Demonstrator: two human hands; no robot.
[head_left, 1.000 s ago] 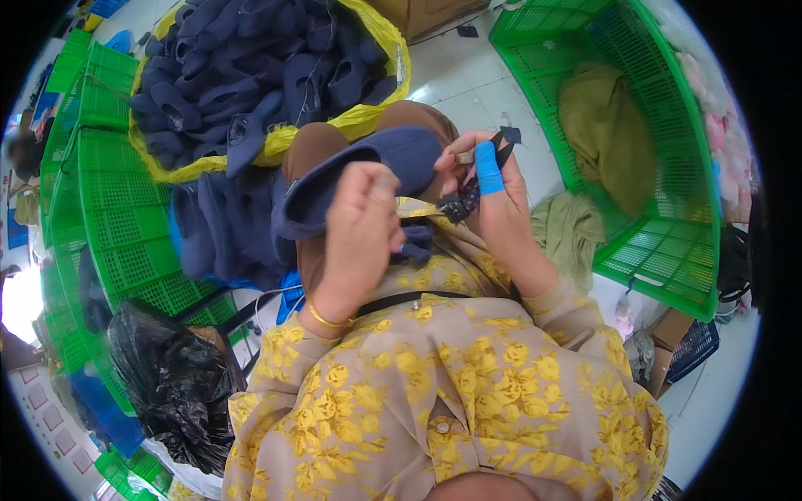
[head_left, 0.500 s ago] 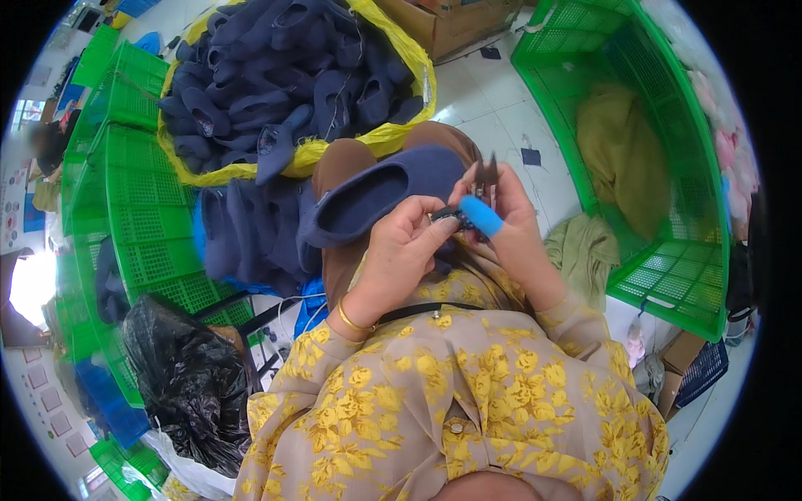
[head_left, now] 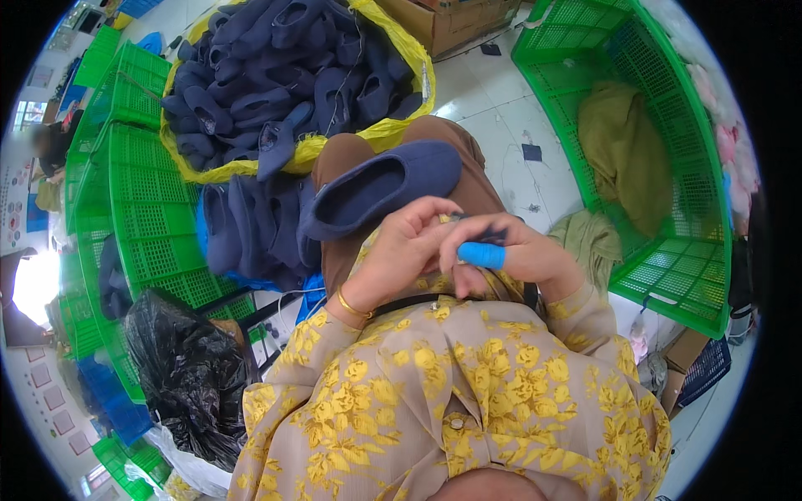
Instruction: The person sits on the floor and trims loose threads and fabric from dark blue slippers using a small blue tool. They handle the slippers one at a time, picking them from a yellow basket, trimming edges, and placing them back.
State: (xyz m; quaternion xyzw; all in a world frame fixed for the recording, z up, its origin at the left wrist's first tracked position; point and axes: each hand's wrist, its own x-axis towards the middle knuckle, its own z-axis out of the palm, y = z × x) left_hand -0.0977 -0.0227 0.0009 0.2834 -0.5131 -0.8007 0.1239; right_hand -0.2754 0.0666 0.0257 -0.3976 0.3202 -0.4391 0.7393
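The left forearm (head_left: 316, 338) slanted inward and up to the left hand (head_left: 405, 246), its fingers bent. The right forearm (head_left: 582, 313) angled in from the other side, the right hand (head_left: 518, 250) curled, one digit wrapped in blue. Both hands converged before the torso, overlapping in view, their grip hidden.

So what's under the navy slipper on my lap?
The navy slipper lies across your brown trousers, which show around it. The patch right beneath is covered, so I can't tell whether anything else is there.
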